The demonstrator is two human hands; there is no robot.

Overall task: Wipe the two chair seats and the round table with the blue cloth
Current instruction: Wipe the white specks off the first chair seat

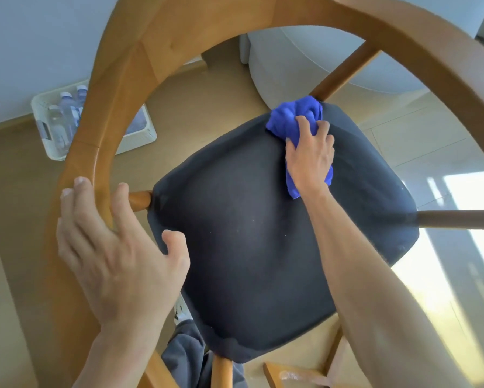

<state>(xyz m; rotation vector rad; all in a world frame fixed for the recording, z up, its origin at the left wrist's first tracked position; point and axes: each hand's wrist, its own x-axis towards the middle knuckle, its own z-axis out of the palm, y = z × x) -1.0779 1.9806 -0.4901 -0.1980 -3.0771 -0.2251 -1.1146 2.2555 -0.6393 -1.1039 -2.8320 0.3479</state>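
Observation:
I look straight down through the curved wooden backrest (115, 88) of a chair onto its dark padded seat (263, 233). My right hand (311, 155) holds the crumpled blue cloth (294, 116) and presses it on the far corner of the seat, beside a wooden spindle (344, 71). Part of the cloth sticks out under my palm. My left hand (115, 247) rests on the backrest rail at the left, its fingers spread over the wood. The second chair and the round table are not clearly in view.
A white basket (47, 130) with several water bottles stands on the wooden floor at the left, near the wall. A pale rounded piece of furniture (291, 60) stands beyond the chair. Sunlit floor (473, 191) lies at the right. My trouser leg (187, 351) shows below the seat.

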